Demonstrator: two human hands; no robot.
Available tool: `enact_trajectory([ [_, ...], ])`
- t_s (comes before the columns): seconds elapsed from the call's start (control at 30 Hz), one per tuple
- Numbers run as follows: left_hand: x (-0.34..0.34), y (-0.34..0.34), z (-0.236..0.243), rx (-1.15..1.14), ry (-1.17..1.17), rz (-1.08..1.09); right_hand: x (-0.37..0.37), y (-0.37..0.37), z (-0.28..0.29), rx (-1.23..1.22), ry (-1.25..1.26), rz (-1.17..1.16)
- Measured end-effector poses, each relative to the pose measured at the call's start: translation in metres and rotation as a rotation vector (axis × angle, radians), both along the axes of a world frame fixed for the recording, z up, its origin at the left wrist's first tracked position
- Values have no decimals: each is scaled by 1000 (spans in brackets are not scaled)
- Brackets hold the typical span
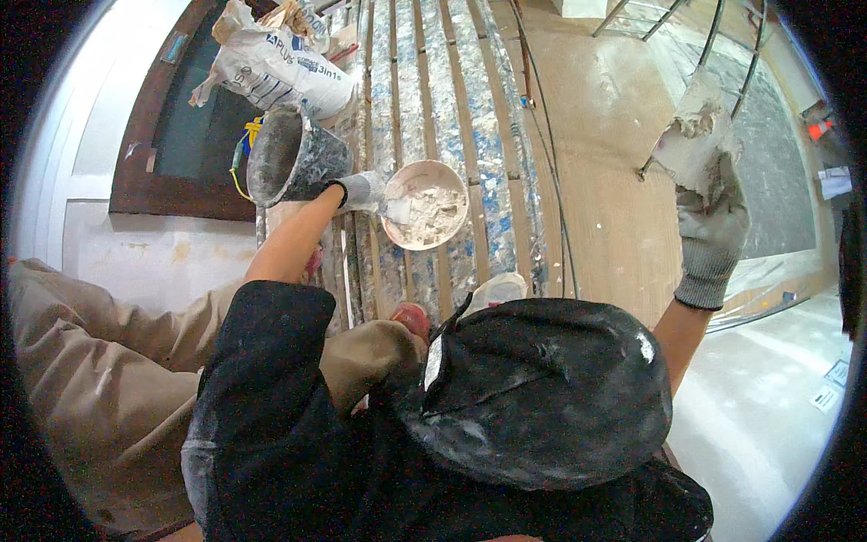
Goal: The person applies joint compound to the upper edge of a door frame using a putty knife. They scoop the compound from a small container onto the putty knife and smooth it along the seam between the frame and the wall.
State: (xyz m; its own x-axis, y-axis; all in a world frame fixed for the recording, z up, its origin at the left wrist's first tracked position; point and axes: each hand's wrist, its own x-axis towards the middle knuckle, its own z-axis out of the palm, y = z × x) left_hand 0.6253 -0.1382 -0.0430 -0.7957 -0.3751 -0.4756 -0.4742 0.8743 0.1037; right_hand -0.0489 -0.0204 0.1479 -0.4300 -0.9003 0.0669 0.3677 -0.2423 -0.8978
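Observation:
My left hand (361, 191), in a pale knit glove, is closed at the left rim of a round whitish tub (390, 233). A pale, plaster-smeared piece reaches inside the rim; I cannot tell if it is fingers or a blade. Lumpy plaster mix (441, 210) lies in the tub. Against the left wrist, a grey plaster-stained bucket (298, 158) leans on its side. Far out to the right, my right hand (713, 217), in a grey glove, is closed round a filling knife (697, 135) coated with wet plaster. Its handle is hidden in the glove.
The tub stands on paint-spattered slats (406, 72). A crumpled white bag (280, 72) lies beyond the bucket, by a dark-framed panel (135, 167). A black cable (546, 135) crosses the brown floor (605, 181). Metal legs (713, 36) stand far right. A black cap (551, 388) blocks the lower middle.

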Motion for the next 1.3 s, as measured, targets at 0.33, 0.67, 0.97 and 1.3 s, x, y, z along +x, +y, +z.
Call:
enact_trajectory([
  [0.33, 109, 23, 14, -5, -312, 224, -3, -7, -9, -46, -151, 137],
  [0.67, 92, 24, 35, -112, -597, 601, 12, -16, -1, 40, -421, 73],
  [0.97, -182, 7, 115, -455, -192, 549, -21, -6, -5, -119, -420, 80],
  [1.3, -355, 75, -22, -234, 406, 157, -121, 51, 37, -503, -566, -55],
])
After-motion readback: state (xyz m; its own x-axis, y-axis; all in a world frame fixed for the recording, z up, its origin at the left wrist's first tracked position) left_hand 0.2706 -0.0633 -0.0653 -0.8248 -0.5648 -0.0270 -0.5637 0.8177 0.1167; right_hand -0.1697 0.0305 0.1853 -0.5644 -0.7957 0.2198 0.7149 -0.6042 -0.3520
